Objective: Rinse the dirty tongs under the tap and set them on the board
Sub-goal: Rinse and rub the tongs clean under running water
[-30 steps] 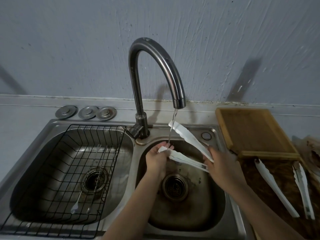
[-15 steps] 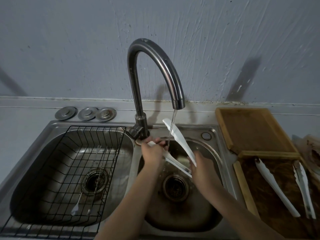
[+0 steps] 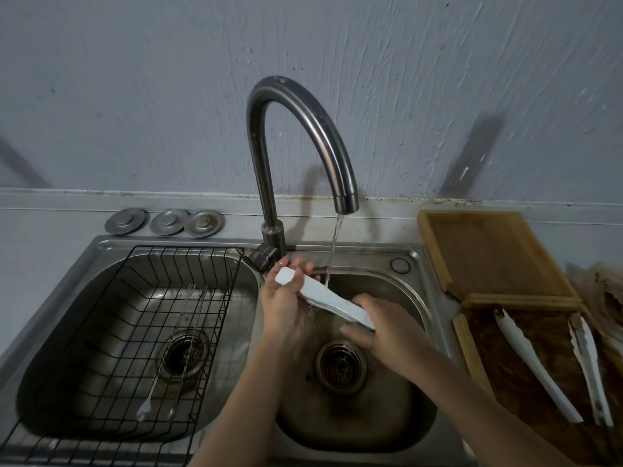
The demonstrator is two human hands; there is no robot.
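Note:
White tongs (image 3: 322, 298) lie squeezed flat across the right sink basin (image 3: 414, 332), just left of the water stream falling from the curved tap (image 3: 337, 156). My left hand (image 3: 286, 308) cups their upper left end. Their lower right end sits in my right hand (image 3: 384, 326). To the right, a wooden board (image 3: 488, 251) leans on the counter. Below it a dark, stained board (image 3: 539, 335) carries two more white tongs (image 3: 536, 365), (image 3: 590, 369).
The left basin holds a black wire rack (image 3: 135, 332) with thin utensils (image 3: 158, 379) inside. Three metal drain covers (image 3: 165, 221) rest on the ledge behind it. The tap handle (image 3: 261, 257) juts out beside my left hand. A crumpled bag (image 3: 603, 291) lies at the far right.
The tongs went from spread open and tilted up under the stream to closed and lower. Both hands shifted left and down with them. Water keeps running.

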